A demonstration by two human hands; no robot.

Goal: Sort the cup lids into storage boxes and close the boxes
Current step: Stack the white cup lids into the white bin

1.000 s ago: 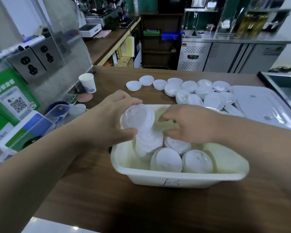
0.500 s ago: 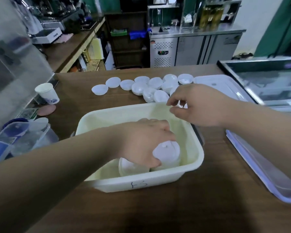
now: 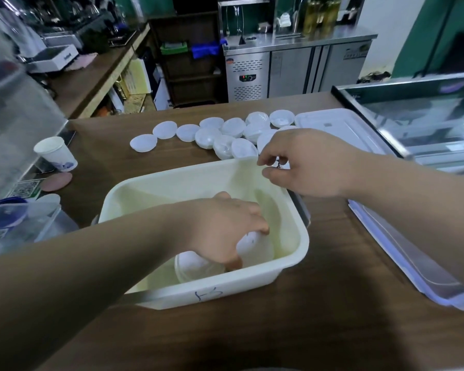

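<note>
Counter (image 3: 332, 333) is loaded with everything. The cream storage box (image 3: 292, 266) has been entered by the left grip (image 3: 225, 228), which is curled round a stack of cup lids (image 3: 256, 247) pressed into the near-right corner. A second stack (image 3: 193, 266) is seen just left of that grip, under the wrist. A translucent box cover (image 3: 330, 121) is laid beyond and right of the right grip (image 3: 306, 164). The right grip is held over the box's far-right rim, fingers curled, thumb close to forefinger; whether anything is pinched cannot be told. Loose cup lids (image 3: 212, 135) are scattered just beyond and left of the right grip, not yet boxed. Risks, as judged: the gripped stack looks tilted, so it could fan out or topple once released. The light box could be shoved along the counter by the downward push. Loose lids could be swept off by a hasty reach. Versus a second ago: the stack was held raised above the box and is now lowered to the floor. The right grip, then inside the box, has been withdrawn to the rim.
</note>
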